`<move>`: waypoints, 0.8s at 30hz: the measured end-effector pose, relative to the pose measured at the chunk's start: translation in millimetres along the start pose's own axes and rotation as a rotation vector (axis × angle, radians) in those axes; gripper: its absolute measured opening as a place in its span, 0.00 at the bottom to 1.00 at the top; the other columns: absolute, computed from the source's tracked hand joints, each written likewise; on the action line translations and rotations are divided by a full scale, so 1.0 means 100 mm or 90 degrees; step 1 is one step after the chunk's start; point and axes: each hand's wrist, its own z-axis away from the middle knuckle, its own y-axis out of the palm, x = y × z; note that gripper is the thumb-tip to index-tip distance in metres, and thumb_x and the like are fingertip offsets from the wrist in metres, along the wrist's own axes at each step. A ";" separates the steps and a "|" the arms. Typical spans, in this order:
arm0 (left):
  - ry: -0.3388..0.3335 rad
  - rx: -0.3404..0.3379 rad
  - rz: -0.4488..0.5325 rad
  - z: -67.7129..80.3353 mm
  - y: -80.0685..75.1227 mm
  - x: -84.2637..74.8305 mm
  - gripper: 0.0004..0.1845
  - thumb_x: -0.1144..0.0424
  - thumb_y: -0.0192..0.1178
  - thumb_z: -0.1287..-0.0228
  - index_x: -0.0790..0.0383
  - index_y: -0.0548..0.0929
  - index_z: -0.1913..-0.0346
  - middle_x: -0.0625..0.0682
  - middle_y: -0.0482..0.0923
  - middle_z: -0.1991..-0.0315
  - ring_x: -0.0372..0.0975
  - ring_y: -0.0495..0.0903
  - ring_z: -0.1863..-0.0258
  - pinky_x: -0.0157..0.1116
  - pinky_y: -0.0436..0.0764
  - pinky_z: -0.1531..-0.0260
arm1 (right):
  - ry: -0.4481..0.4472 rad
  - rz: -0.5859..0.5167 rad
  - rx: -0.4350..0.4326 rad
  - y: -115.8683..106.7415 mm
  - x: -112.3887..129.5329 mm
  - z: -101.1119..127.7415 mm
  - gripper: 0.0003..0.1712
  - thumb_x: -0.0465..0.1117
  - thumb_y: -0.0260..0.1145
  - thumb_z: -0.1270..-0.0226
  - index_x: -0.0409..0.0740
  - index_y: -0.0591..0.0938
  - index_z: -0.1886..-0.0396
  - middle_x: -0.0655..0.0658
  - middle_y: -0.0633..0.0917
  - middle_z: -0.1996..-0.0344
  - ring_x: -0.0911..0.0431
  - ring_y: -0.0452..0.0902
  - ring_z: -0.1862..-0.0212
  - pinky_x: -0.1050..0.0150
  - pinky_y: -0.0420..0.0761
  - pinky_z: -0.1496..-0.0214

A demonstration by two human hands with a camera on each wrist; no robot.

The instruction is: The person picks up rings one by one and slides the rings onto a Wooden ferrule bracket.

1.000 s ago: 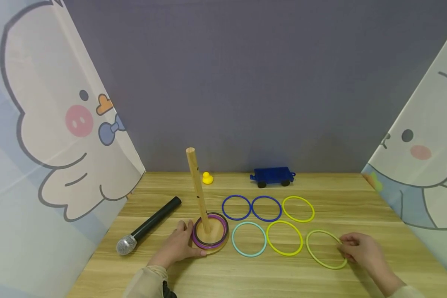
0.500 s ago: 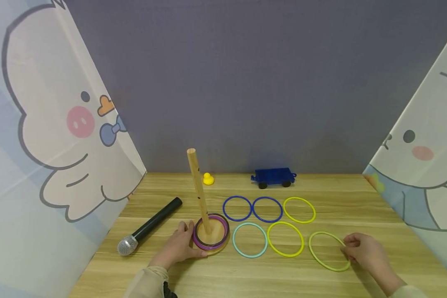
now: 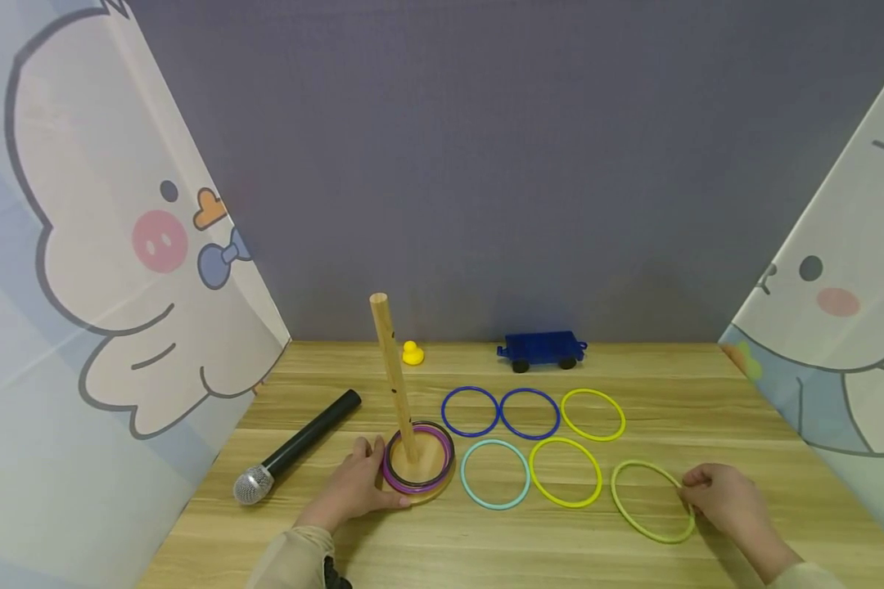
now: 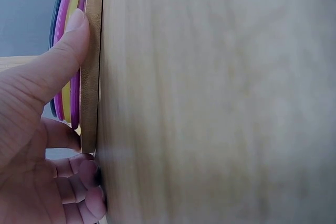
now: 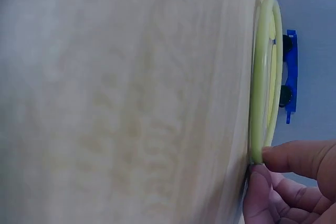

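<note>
A wooden peg stand (image 3: 392,368) rises from a round base (image 3: 433,484) that carries purple, yellow and dark rings (image 3: 387,473). My left hand (image 3: 372,476) grips the left side of that base. In the left wrist view its thumb (image 4: 73,30) lies over the stacked rings (image 4: 65,98) and the base rim (image 4: 93,51), with the fingers curled below. My right hand (image 3: 687,491) pinches the right edge of a yellow-green ring (image 3: 615,499) lying on the table. The right wrist view shows the fingertips (image 5: 273,156) closed on the ring (image 5: 260,77).
On the wooden table (image 3: 486,548) lie two blue rings (image 3: 444,411), a teal ring (image 3: 462,474) and two yellow rings (image 3: 530,473). A microphone (image 3: 295,446) lies left of the stand. A yellow duck (image 3: 412,352) and a blue toy wagon (image 3: 539,348) sit at the back. Cartoon panels wall both sides.
My right hand has drawn the yellow-green ring slightly to the right and nearer to me. The left hand has stayed on the base.
</note>
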 end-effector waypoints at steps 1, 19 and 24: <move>0.000 0.000 -0.001 0.00 0.00 0.00 0.64 0.35 0.75 0.61 0.77 0.59 0.29 0.71 0.64 0.43 0.61 0.73 0.49 0.56 0.75 0.50 | -0.003 0.002 0.003 0.00 0.00 -0.01 0.10 0.38 0.68 0.42 0.32 0.83 0.67 0.51 0.81 0.78 0.57 0.75 0.74 0.60 0.73 0.71; -0.001 -0.003 -0.006 -0.01 0.01 0.01 0.64 0.35 0.75 0.61 0.77 0.59 0.29 0.69 0.64 0.44 0.59 0.73 0.50 0.55 0.75 0.50 | -0.001 -0.169 0.022 0.00 0.14 0.03 0.11 0.31 0.65 0.38 0.25 0.82 0.62 0.45 0.84 0.75 0.55 0.79 0.73 0.63 0.83 0.71; -0.001 -0.003 -0.007 -0.01 0.00 0.01 0.64 0.35 0.74 0.61 0.77 0.60 0.29 0.70 0.64 0.44 0.60 0.73 0.50 0.56 0.75 0.51 | -0.014 -0.225 0.043 0.01 0.27 0.06 0.14 0.30 0.63 0.36 0.18 0.78 0.57 0.41 0.84 0.72 0.54 0.79 0.73 0.62 0.83 0.70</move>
